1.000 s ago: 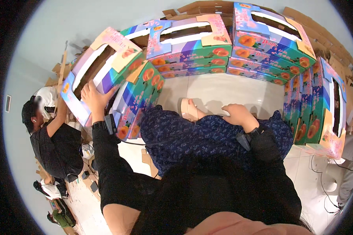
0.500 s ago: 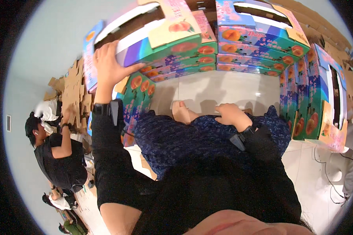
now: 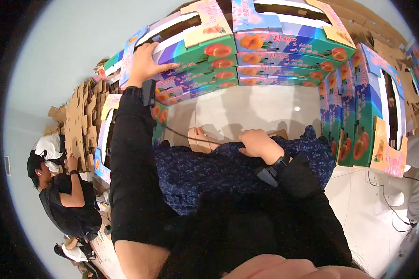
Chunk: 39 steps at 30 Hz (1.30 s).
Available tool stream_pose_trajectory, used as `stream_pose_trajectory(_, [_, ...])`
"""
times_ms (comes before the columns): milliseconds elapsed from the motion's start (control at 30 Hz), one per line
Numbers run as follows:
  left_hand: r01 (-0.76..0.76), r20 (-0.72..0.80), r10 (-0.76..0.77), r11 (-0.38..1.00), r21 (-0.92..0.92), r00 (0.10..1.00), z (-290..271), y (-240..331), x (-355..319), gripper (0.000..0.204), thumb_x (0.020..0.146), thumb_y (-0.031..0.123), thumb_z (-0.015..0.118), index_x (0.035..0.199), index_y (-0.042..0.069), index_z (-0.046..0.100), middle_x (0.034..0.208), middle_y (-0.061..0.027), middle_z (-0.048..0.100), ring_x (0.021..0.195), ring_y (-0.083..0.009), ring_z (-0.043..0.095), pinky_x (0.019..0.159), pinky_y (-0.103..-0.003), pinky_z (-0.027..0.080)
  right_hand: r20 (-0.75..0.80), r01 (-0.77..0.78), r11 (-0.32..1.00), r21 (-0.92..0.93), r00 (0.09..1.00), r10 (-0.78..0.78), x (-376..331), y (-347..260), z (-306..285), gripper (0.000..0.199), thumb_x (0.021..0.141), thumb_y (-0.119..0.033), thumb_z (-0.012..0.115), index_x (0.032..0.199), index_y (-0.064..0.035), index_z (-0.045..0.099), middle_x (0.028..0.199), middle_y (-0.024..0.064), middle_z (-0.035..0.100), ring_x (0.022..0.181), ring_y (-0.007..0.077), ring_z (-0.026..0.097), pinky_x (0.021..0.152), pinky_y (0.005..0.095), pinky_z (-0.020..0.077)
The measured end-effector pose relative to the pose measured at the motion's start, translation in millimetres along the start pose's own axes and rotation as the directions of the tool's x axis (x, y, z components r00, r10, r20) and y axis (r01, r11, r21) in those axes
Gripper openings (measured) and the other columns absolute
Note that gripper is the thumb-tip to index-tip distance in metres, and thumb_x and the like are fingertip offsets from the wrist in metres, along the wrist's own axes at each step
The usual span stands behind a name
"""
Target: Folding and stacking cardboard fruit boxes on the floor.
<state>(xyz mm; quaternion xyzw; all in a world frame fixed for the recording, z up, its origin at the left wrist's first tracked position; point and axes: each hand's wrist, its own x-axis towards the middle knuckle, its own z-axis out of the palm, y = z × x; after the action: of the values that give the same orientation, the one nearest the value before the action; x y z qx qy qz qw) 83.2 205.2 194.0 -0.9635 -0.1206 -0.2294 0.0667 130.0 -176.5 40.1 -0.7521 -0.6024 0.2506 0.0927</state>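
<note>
My left hand (image 3: 146, 64) grips the near edge of a colourful cardboard fruit box (image 3: 208, 31) at the upper left. Its fingers go over the top edge and the thumb lies along the printed side. This box rests on top of a stack of like boxes (image 3: 191, 76), its handle slot facing up. Above my lap hovers my right hand (image 3: 263, 145), fingers loosely bent and a little apart, with nothing visible in them. Dark blue patterned cloth (image 3: 228, 172) covers my lap below it. A thin dark cord (image 3: 186, 136) runs over the floor towards my knees.
A second stack of fruit boxes (image 3: 291, 42) stands ahead, and a third (image 3: 365, 107) at the right. Another box (image 3: 106, 139) sits behind my left arm. Flattened brown cardboard (image 3: 80, 123) is piled at the left, beside a person in black (image 3: 72, 200). Cables (image 3: 388, 209) lie at the lower right.
The box under my left hand has come down from a raised, tilted position to lie squarely on its stack. My right hand has shifted slightly left, its fingers more bent.
</note>
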Motion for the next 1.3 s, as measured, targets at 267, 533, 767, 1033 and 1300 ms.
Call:
stream_pose_trajectory(267, [0.034, -0.106, -0.032, 0.999, 0.01, 0.994, 21, -7, -3, 0.089, 0.051, 0.064, 0.08, 0.114, 0.004, 0.061, 0.108, -0.0145, 0.061, 0.104, -0.0329, 0.055, 0.092, -0.042, 0.044, -0.001, -0.025, 0.999, -0.048, 1.0, 0.025, 5, -6, 4, 0.03, 0.073, -0.027, 0.071, 0.094, -0.0067, 0.067, 0.091, 0.0138, 0.068, 0.088, 0.034, 0.065, 0.076, 0.0437, 0.0511])
stream_pose_trajectory(533, [0.006, -0.114, 0.013, 0.986, 0.165, 0.993, 23, -4, -5, 0.085, 0.07, 0.073, 0.059, 0.127, 0.01, 0.056, 0.119, -0.0164, 0.055, 0.119, -0.0341, 0.046, 0.105, -0.051, 0.026, 0.054, -0.036, 0.998, -0.05, 0.998, 0.039, 4, -1, 14, 0.036, 0.076, -0.031, 0.07, 0.102, -0.0071, 0.064, 0.093, 0.0152, 0.066, 0.09, 0.0359, 0.063, 0.077, 0.0451, 0.0496])
stream_pose_trajectory(767, [0.082, -0.489, 0.006, 0.984, 0.158, 0.872, 23, 50, -42, 0.079, 0.077, 0.057, 0.064, 0.14, 0.017, 0.04, 0.146, -0.017, 0.032, 0.14, -0.0361, 0.02, 0.108, -0.061, 0.009, 0.118, -0.083, 0.996, -0.037, 0.989, 0.086, 7, 18, 26, 0.039, 0.076, -0.033, 0.067, 0.101, -0.0045, 0.067, 0.095, 0.0174, 0.067, 0.091, 0.0364, 0.063, 0.078, 0.045, 0.0506])
stream_pose_trajectory(1033, [0.165, -0.267, -0.205, 0.973, -0.163, 0.942, 60, 122, -186, 0.067, 0.075, 0.029, 0.068, 0.135, 0.01, 0.043, 0.139, -0.0161, 0.039, 0.135, -0.0359, 0.028, 0.109, -0.057, 0.013, 0.111, -0.116, 0.99, -0.084, 0.986, 0.125, 15, 15, 22, 0.042, 0.075, -0.036, 0.067, 0.102, -0.0043, 0.068, 0.099, 0.0183, 0.067, 0.094, 0.0357, 0.063, 0.081, 0.0437, 0.051])
stream_pose_trajectory(1300, [0.274, -0.406, -0.515, 0.81, -0.518, 0.755, 89, 107, -217, 0.028, 0.076, 0.008, 0.064, 0.103, 0.002, 0.059, 0.09, -0.0106, 0.064, 0.088, -0.026, 0.061, 0.081, -0.036, 0.046, 0.025, -0.087, 0.996, -0.02, 0.996, 0.087, 16, 23, 30, 0.047, 0.076, -0.034, 0.067, 0.115, -0.0084, 0.062, 0.102, 0.0182, 0.066, 0.096, 0.0362, 0.062, 0.082, 0.0431, 0.0488])
